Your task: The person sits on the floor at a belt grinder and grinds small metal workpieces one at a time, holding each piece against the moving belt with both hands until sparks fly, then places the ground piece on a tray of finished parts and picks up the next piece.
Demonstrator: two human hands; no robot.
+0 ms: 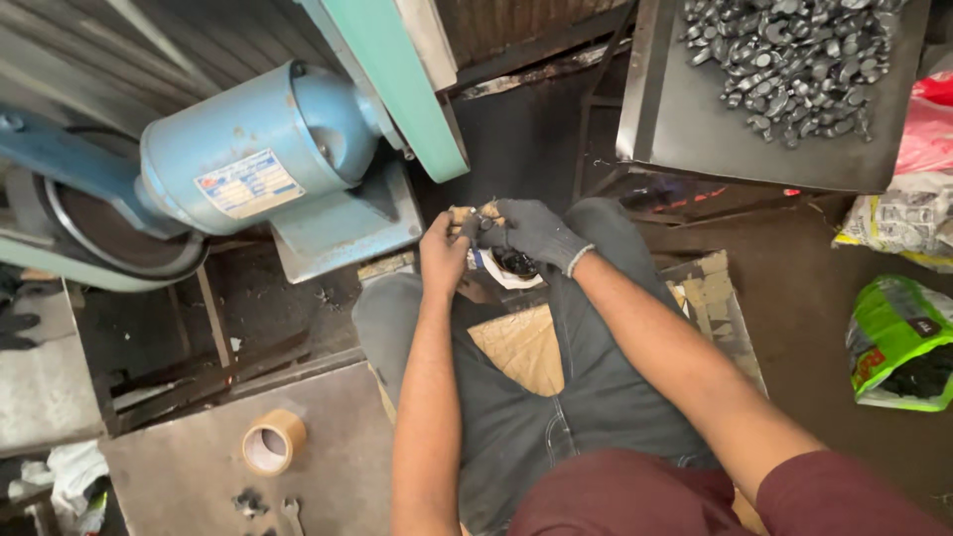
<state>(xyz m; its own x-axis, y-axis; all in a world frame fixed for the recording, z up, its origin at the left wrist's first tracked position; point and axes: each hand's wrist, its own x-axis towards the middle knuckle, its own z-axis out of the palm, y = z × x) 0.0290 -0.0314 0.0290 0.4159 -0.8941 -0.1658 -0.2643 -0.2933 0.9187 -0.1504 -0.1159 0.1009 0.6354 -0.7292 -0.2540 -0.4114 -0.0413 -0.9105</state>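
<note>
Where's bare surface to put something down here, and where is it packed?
Free: the near half of the dark tray, below its pile of metal parts; the grey plate left of the tape roll; the dark floor between the tray and the green bag. Crowded: the lap, where left hand and gloved right hand meet beside the blue motor.

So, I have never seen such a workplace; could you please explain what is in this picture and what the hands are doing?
The camera sits on the person's head and looks down at their lap. The bare left hand and the gloved right hand meet over a small object, too hidden to identify. The blue motor drives a belt machine with a green guard. At upper right, a dark metal tray holds many small grey metal pieces. A tape roll lies on the low metal plate. A green bag lies on the floor.
</note>
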